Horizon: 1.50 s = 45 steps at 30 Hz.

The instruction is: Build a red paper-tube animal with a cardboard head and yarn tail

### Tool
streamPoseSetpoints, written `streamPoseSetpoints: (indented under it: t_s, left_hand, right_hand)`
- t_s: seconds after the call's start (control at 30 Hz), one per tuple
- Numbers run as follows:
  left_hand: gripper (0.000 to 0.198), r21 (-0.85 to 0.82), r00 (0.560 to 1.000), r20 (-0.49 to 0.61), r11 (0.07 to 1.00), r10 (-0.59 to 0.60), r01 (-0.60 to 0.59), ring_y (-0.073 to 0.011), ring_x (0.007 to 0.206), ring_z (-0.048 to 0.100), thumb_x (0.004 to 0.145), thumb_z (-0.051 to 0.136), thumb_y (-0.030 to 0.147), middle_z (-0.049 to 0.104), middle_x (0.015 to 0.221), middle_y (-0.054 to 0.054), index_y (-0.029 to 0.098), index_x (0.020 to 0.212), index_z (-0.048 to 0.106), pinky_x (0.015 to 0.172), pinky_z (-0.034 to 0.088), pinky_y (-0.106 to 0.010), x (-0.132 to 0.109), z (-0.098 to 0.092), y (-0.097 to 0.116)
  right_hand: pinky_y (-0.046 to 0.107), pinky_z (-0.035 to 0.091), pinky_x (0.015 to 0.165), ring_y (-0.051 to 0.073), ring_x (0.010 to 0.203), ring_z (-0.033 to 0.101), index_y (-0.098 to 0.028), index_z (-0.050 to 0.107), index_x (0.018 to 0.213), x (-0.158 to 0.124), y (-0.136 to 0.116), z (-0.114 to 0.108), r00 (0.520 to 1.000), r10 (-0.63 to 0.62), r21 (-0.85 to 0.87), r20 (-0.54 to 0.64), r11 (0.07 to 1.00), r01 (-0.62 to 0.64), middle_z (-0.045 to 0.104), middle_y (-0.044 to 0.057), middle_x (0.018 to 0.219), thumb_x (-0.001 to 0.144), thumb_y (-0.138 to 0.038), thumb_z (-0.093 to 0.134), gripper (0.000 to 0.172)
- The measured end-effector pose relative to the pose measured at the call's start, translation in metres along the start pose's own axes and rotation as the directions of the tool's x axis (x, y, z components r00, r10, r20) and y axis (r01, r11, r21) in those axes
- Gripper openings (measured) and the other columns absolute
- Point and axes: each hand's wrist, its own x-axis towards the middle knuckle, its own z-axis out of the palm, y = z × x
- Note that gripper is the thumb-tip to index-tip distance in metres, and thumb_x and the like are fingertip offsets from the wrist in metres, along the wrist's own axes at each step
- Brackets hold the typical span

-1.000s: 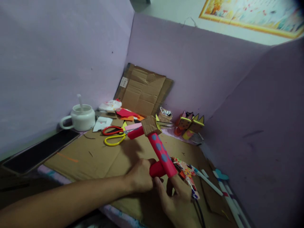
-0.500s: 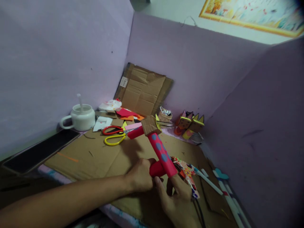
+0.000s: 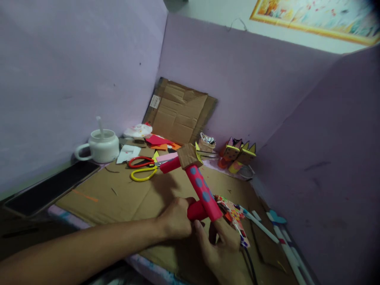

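Observation:
Both hands are on a paper craft figure (image 3: 202, 186) made of red-pink paper tubes, the long one dotted with purple-blue spots. A brown cardboard piece (image 3: 188, 156) tops it, with a shorter red tube (image 3: 170, 165) sticking out to the left. My left hand (image 3: 176, 219) is closed around the side tube low on the figure. Below the spotted tube, my right hand (image 3: 221, 249) has its fingers bent against the tube's lower end, partly hidden behind it. Behind my right hand lies a colourful patterned glue gun (image 3: 233, 213) with a black cord.
Scissors (image 3: 142, 174) with red and yellow handles lie open on the cardboard sheet (image 3: 118, 202). A white mug (image 3: 103, 146), a dark phone-like slab (image 3: 53, 188) and paper scraps (image 3: 160, 140) are left. Small animal figures (image 3: 237, 154) stand back right; capped markers (image 3: 285, 245) line the right edge.

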Motion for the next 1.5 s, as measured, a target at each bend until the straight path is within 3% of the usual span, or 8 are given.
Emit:
streamPoseSetpoints:
  t_s: [0.4, 0.53, 0.8, 0.93, 1.13, 1.23, 1.33, 1.5]
  left_hand:
    - [0.013, 0.135, 0.999, -0.021, 0.99, 0.042, -0.038, -0.0135, 0.058, 0.054, 0.06, 0.06, 0.02, 0.061, 0.063, 0.0, 0.016, 0.071, 0.054, 0.05, 0.039, -0.021, -0.003, -0.003, 0.011]
    - [0.013, 0.104, 0.997, -0.01, 0.991, 0.08, -0.078, -0.0134, 0.058, 0.054, 0.064, 0.059, 0.024, 0.06, 0.064, 0.0, 0.016, 0.072, 0.053, 0.052, 0.04, -0.022, -0.002, -0.003, 0.009]
    - [0.014, 0.008, 0.997, 0.015, 0.997, 0.071, -0.071, -0.0115, 0.057, 0.049, 0.06, 0.058, 0.016, 0.057, 0.064, 0.001, 0.014, 0.074, 0.053, 0.051, 0.039, -0.02, -0.001, 0.0, 0.008]
    - [0.016, 0.058, 0.993, 0.009, 0.991, 0.117, -0.117, -0.0118, 0.058, 0.05, 0.062, 0.058, 0.018, 0.057, 0.063, 0.002, 0.015, 0.078, 0.056, 0.053, 0.039, -0.02, 0.0, -0.002, 0.013]
    - [0.019, 0.16, 0.99, 0.006, 0.977, 0.144, -0.143, -0.0123, 0.056, 0.049, 0.06, 0.058, 0.017, 0.051, 0.057, 0.005, 0.016, 0.079, 0.056, 0.051, 0.035, -0.02, 0.003, -0.004, 0.012]
    - [0.007, 0.069, 0.988, 0.033, 0.986, 0.151, -0.153, -0.0104, 0.054, 0.044, 0.056, 0.054, 0.012, 0.046, 0.054, 0.005, 0.015, 0.062, 0.051, 0.049, 0.034, -0.019, 0.005, -0.003, 0.008]
    - [0.008, -0.049, 0.984, 0.082, 0.986, 0.16, -0.156, -0.0083, 0.052, 0.037, 0.052, 0.049, 0.008, 0.041, 0.051, 0.005, 0.015, 0.052, 0.044, 0.046, 0.032, -0.019, 0.008, 0.0, 0.005]
    - [0.006, -0.167, 0.978, 0.132, 0.976, 0.163, -0.14, -0.01, 0.057, 0.042, 0.054, 0.047, 0.01, 0.049, 0.057, 0.002, 0.014, 0.059, 0.046, 0.051, 0.038, -0.02, 0.012, 0.001, 0.009]
  right_hand:
    - [0.022, 0.031, 0.037, 0.008, 0.036, 0.04, -0.019, 0.052, 0.065, -0.004, -0.003, 0.002, 0.999, 0.023, 0.021, -0.022, 1.0, -0.023, 0.042, -0.007, 0.043, 0.077, -0.024, 0.058, 0.015]
    - [0.022, 0.029, 0.038, 0.008, 0.036, 0.038, -0.018, 0.053, 0.066, -0.005, -0.004, 0.003, 0.998, 0.017, 0.022, -0.061, 1.0, -0.016, 0.041, -0.007, 0.044, 0.077, -0.021, 0.058, 0.012]
    - [0.024, 0.034, 0.043, 0.01, 0.041, 0.042, -0.017, 0.057, 0.077, -0.008, -0.004, 0.004, 0.998, 0.044, 0.061, -0.039, 0.997, -0.042, 0.049, -0.003, 0.053, 0.077, -0.02, 0.056, 0.003]
    - [0.024, 0.034, 0.042, 0.011, 0.045, 0.044, -0.017, 0.056, 0.082, -0.008, -0.005, 0.005, 0.997, 0.065, 0.115, -0.044, 0.992, -0.059, 0.05, -0.001, 0.057, 0.077, -0.017, 0.055, 0.005]
    - [0.026, 0.033, 0.045, 0.013, 0.048, 0.047, -0.015, 0.057, 0.088, -0.007, -0.007, 0.005, 0.999, -0.023, 0.061, -0.045, 0.998, 0.026, 0.051, 0.0, 0.059, 0.075, -0.013, 0.054, 0.013]
    - [0.027, 0.032, 0.045, 0.015, 0.05, 0.05, -0.016, 0.057, 0.084, -0.006, -0.008, 0.004, 0.999, -0.033, 0.028, -0.037, 0.999, 0.034, 0.053, 0.001, 0.059, 0.075, -0.013, 0.054, 0.01]
    - [0.026, 0.032, 0.044, 0.015, 0.048, 0.05, -0.015, 0.058, 0.086, -0.004, -0.009, 0.005, 0.999, -0.04, 0.026, 0.012, 0.999, 0.039, 0.055, 0.002, 0.061, 0.076, -0.014, 0.051, 0.012]
    - [0.026, 0.032, 0.044, 0.015, 0.048, 0.051, -0.014, 0.058, 0.091, -0.002, -0.011, 0.007, 1.0, -0.02, 0.041, 0.016, 0.999, 0.019, 0.057, 0.004, 0.064, 0.076, -0.017, 0.051, 0.016]
